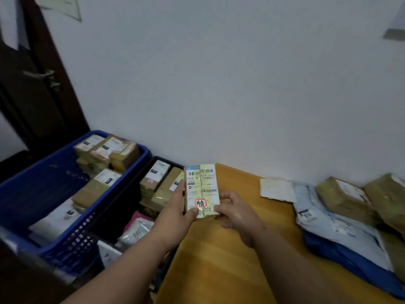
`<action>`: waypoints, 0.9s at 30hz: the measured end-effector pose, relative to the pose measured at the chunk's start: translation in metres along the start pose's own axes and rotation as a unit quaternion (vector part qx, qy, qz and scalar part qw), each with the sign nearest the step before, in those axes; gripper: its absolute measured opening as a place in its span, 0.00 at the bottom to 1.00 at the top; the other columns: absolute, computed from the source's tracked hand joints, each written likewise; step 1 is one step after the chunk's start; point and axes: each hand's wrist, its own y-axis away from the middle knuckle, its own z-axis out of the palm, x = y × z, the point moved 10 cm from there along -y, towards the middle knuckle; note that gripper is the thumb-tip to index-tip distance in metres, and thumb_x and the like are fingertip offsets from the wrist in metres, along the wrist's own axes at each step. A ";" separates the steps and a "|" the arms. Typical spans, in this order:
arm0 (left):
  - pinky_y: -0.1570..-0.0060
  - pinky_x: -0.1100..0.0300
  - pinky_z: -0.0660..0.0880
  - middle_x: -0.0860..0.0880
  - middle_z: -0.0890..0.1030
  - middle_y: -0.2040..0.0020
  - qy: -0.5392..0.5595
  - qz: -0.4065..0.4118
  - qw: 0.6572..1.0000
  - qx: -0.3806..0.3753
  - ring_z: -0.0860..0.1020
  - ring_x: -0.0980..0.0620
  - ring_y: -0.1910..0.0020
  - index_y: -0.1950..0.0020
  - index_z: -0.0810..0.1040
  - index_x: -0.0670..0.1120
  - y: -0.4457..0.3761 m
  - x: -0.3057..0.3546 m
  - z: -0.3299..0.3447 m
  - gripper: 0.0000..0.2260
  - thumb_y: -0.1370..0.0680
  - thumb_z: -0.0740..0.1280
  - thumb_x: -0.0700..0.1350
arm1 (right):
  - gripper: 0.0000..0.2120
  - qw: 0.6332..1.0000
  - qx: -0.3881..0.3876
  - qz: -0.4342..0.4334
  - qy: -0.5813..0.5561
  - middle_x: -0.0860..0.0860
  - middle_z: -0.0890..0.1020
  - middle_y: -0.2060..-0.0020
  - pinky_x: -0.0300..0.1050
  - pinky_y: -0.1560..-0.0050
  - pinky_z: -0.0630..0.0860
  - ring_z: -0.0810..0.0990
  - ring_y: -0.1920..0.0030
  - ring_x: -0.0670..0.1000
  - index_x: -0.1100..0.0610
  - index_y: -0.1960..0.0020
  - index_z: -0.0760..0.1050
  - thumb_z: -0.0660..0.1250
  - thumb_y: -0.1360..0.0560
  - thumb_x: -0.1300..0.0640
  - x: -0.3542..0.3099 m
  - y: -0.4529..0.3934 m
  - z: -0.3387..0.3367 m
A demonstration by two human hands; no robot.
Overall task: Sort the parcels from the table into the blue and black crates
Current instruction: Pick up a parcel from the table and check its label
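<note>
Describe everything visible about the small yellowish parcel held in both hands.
The small yellowish box-shaped parcel is wrapped in glossy clear tape and carries a white shipping label with barcodes, printed text and a red-outlined stamp near its lower end. It is held upright, label towards the camera, above the edge of the orange wooden table. The left hand grips its left side, thumb on the front; the right hand pinches its lower right corner.

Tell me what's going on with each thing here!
small parcel: held up in both hands, label facing the camera.
left hand: grips the parcel's left edge.
right hand: pinches its lower right corner.
blue crate: partly filled.
black crate: partly filled.
parcel pile: waiting on the table.
door: closed.
</note>
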 end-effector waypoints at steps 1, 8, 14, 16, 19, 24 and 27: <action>0.47 0.69 0.73 0.64 0.76 0.40 -0.003 -0.012 1.000 0.003 0.76 0.66 0.44 0.28 0.53 0.69 0.001 -0.010 -0.014 0.33 0.20 0.65 0.40 | 0.14 1.000 -0.003 0.002 0.006 0.48 0.84 0.49 0.51 0.45 0.78 0.82 0.48 0.50 0.49 0.38 0.69 0.66 0.22 0.57 -0.001 -0.003 0.017; 0.39 0.55 0.74 0.59 0.75 0.39 -0.012 -0.097 0.995 0.016 0.74 0.57 0.39 0.23 0.57 0.56 0.015 -0.086 -0.103 0.29 0.20 0.66 0.42 | 0.15 0.997 -0.056 0.040 0.031 0.51 0.83 0.49 0.45 0.55 0.78 0.82 0.51 0.53 0.52 0.38 0.69 0.67 0.23 0.57 -0.006 -0.023 0.130; 0.44 0.59 0.75 0.61 0.75 0.41 -0.019 -0.109 0.993 0.047 0.75 0.58 0.42 0.23 0.57 0.58 0.007 -0.117 -0.156 0.29 0.20 0.66 0.45 | 0.13 0.993 -0.098 0.043 0.039 0.53 0.83 0.48 0.40 0.60 0.77 0.82 0.54 0.50 0.53 0.40 0.69 0.66 0.22 0.60 -0.028 -0.052 0.186; 0.48 0.64 0.72 0.62 0.73 0.41 -0.029 -0.110 0.992 0.049 0.73 0.60 0.43 0.23 0.57 0.57 0.002 -0.122 -0.172 0.28 0.19 0.64 0.44 | 0.12 0.992 -0.112 0.051 0.035 0.54 0.84 0.48 0.43 0.58 0.77 0.83 0.53 0.52 0.54 0.41 0.70 0.66 0.22 0.61 -0.030 -0.066 0.208; 0.41 0.60 0.71 0.60 0.73 0.36 -0.041 -0.120 0.990 0.070 0.73 0.57 0.39 0.24 0.58 0.60 -0.006 -0.138 -0.202 0.27 0.19 0.64 0.45 | 0.14 0.989 -0.134 0.054 0.036 0.53 0.85 0.50 0.43 0.61 0.77 0.85 0.51 0.55 0.54 0.39 0.70 0.67 0.23 0.60 -0.035 -0.089 0.243; 0.41 0.60 0.71 0.59 0.75 0.36 -0.037 -0.145 0.984 0.099 0.74 0.58 0.40 0.25 0.60 0.61 -0.011 -0.162 -0.252 0.25 0.19 0.63 0.45 | 0.16 0.980 -0.183 0.055 0.065 0.51 0.85 0.48 0.45 0.56 0.79 0.85 0.54 0.52 0.51 0.37 0.68 0.67 0.23 0.56 -0.055 -0.114 0.300; 0.44 0.63 0.71 0.60 0.75 0.36 -0.041 -0.159 0.980 0.109 0.74 0.59 0.42 0.23 0.57 0.62 -0.013 -0.185 -0.281 0.28 0.20 0.65 0.47 | 0.17 0.972 -0.211 0.060 0.080 0.51 0.84 0.48 0.43 0.57 0.77 0.84 0.53 0.52 0.50 0.35 0.67 0.66 0.22 0.55 -0.068 -0.125 0.333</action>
